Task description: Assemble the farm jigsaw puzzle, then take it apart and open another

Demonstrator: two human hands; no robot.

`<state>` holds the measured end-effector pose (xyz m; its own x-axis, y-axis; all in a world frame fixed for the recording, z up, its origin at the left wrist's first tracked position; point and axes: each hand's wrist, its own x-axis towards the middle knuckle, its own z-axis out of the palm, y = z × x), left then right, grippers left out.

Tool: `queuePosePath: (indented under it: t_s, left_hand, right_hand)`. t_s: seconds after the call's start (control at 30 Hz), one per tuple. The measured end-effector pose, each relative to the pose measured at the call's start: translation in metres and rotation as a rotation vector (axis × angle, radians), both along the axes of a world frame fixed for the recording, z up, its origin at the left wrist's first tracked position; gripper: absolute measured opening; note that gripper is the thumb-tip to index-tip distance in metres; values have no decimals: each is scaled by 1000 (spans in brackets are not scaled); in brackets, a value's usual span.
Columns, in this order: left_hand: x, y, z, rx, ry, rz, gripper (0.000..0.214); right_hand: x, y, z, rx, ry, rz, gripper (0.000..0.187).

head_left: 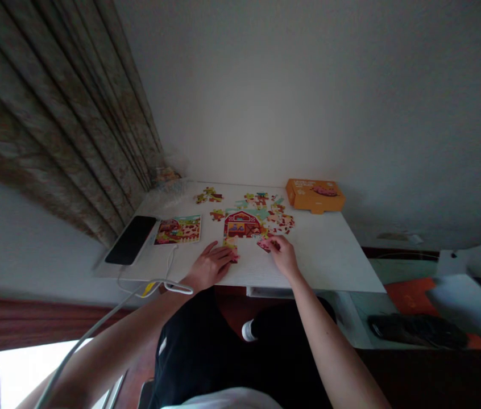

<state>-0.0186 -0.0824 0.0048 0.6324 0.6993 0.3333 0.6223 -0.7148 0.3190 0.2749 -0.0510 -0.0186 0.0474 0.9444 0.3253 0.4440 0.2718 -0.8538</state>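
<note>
On the white table, a partly joined jigsaw puzzle [243, 222] shows a red barn. My left hand [210, 266] lies flat at its lower left, fingers stretched out beside and partly over a strip of joined pieces [231, 243] running down from the barn. At the barn's lower right, the fingers of my right hand [283, 254] pinch a pink and dark red puzzle piece [263, 245]; the fingertips partly cover it. Loose and joined pieces [281, 220] with brown-and-white patches lie just above that hand. A picture card [178, 230] with a farm scene rests left of the puzzle.
More puzzle pieces [209, 195] lie toward the back. An orange box [315, 195] stands at the back right. At the left are a black-screened phone [131, 240], a white cable [171, 260] and crumpled clear plastic [166, 193]. Curtain [74, 102] and wall border the table.
</note>
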Motion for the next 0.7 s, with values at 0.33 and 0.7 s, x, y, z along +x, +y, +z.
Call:
queuePosePath:
  t_s: [0.33,0.7]
  left_hand:
    - [-1,1,-2,6,9,-27,41]
    - [3,0,6,12,37,-69,33]
  right_hand:
    - [2,1,-3,-56,61,31,31]
    - [2,2,0,-85,109,2,42]
